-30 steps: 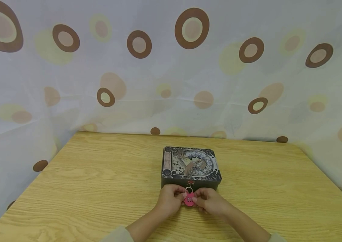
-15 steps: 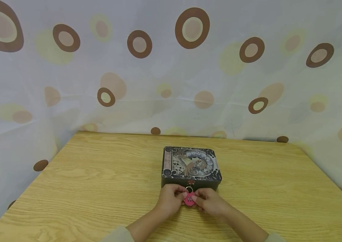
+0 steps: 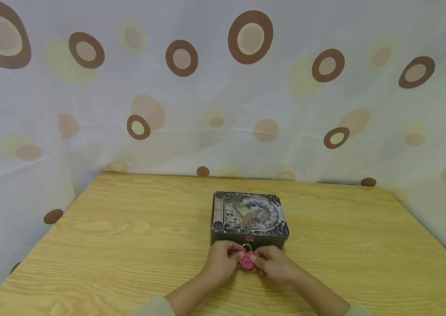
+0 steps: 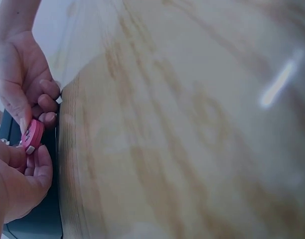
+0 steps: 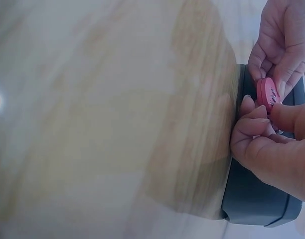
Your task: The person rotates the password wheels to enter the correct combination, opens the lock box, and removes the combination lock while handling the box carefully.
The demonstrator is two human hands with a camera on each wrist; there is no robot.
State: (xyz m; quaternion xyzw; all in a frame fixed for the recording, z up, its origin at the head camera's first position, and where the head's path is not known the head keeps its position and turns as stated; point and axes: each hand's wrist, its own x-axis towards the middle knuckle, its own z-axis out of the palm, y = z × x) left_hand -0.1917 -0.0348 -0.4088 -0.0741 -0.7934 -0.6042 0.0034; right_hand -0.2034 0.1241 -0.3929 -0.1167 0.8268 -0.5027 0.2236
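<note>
A pink combination padlock with number dials hangs by its silver shackle at the red clasp on the front of a dark box with an ornate printed lid. My left hand pinches the padlock's left side between thumb and fingers. On the other side my right hand grips it, the thumb over the face near the dials. Both wrist views show the pink body between the two hands, close to the box's dark front wall. The lid is down.
The box stands on a wood-grain table. Behind and at the sides hangs a pale curtain with brown, yellow and beige circles, meeting the table's back edge.
The hands, padlock and box keep their places. At most the right thumb shifts slightly over the dials, where more of them shows now.
</note>
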